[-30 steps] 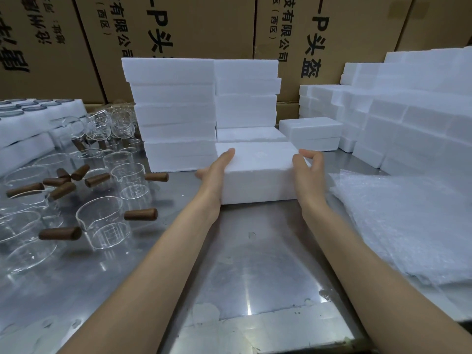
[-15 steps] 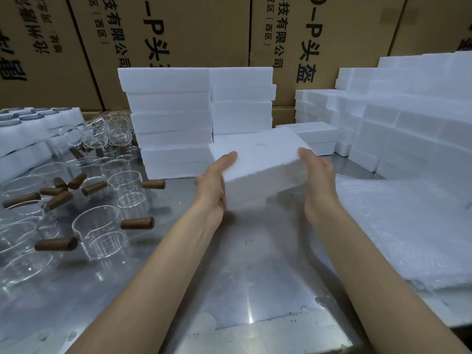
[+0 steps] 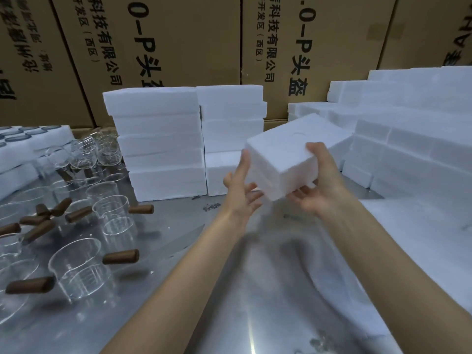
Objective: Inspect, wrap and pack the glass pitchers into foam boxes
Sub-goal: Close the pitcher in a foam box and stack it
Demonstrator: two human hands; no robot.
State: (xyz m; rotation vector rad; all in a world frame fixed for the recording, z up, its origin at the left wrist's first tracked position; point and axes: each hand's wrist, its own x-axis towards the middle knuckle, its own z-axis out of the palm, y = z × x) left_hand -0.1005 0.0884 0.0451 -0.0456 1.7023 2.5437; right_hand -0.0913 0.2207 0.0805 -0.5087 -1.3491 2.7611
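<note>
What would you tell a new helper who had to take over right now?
Right hand grips the foam box, lifted and tilted above the metal table. Left hand is open, fingers at the box's left side.
Glass pitchers with wooden handles stand on the left; none looks wrapped. Bubble wrap lies on the right. More foam boxes are stacked behind.
Done: one box picked up. Left: open it, inspect, wrap and pack the pitchers.

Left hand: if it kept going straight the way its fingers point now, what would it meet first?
The left hand points up and away, its fingers already against the raised foam box. Past that, probably the short foam stack behind; depth is unclear.
</note>
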